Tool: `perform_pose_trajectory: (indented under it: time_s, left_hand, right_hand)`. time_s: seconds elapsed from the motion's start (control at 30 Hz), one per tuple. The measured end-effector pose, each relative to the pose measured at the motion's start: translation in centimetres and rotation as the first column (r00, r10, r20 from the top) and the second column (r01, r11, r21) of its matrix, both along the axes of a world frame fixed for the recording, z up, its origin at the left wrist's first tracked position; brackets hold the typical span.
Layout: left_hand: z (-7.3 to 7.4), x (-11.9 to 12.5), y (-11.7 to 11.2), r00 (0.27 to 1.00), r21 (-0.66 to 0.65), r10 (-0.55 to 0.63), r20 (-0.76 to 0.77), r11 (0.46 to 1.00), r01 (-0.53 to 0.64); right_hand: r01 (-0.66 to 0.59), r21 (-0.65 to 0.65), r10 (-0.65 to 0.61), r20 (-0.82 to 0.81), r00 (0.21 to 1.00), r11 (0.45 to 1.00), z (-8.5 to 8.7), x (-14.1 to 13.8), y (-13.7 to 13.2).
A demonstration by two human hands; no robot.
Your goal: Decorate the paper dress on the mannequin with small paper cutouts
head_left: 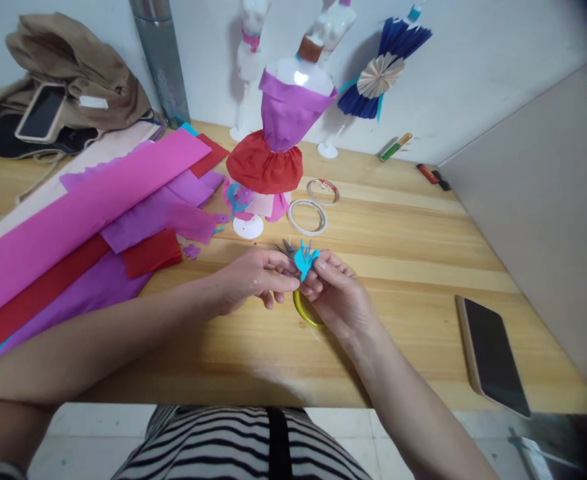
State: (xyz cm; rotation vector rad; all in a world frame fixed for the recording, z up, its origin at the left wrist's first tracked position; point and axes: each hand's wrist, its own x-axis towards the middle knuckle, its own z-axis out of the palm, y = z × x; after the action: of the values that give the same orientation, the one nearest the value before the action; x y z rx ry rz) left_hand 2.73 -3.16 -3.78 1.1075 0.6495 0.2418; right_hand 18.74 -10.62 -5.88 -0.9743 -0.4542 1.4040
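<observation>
A small light-blue paper piece, cut into thin strips along its top, is pinched between the thumb and fingers of my right hand. Just left of it is my left hand, its fingers apart and loosely curved, the tips close to the paper's lower edge; whether they touch it is unclear. Beneath both hands lie scissors with a yellow handle; their blades show behind the fingers, and part of them is hidden. Beyond the hands stands a doll-like figure in a purple paper top and a red paper skirt.
Pink, purple and red paper sheets cover the left side, near a purple paper flower. Two tape rolls lie behind my hands. A phone is at right. A bottle and a blue-dressed figure stand behind.
</observation>
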Motion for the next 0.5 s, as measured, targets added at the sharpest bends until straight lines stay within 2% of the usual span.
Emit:
perform_pose_trajectory:
  time_s: [0.17,0.33,0.5]
  left_hand:
    - [-0.07,0.08,0.09,0.997,-0.071,0.050,0.059,0.996,-0.046]
    - [-0.32,0.24,-0.25,0.995,0.054,0.100,0.028,0.993,-0.101]
    - [-0.02,0.26,-0.39,0.992,0.085,0.124,-0.007,0.989,-0.123]
  right_hand:
    - [-0.051,0.019,0.052,-0.049,0.997,0.999,0.13,-0.12,-0.02]
    - [-0.077,0.013,0.078,-0.042,0.996,0.997,-0.15,-0.28,-0.08]
    - [-0.112,0.024,0.112,0.019,0.994,0.993,-0.02,-0.35,-0.10]
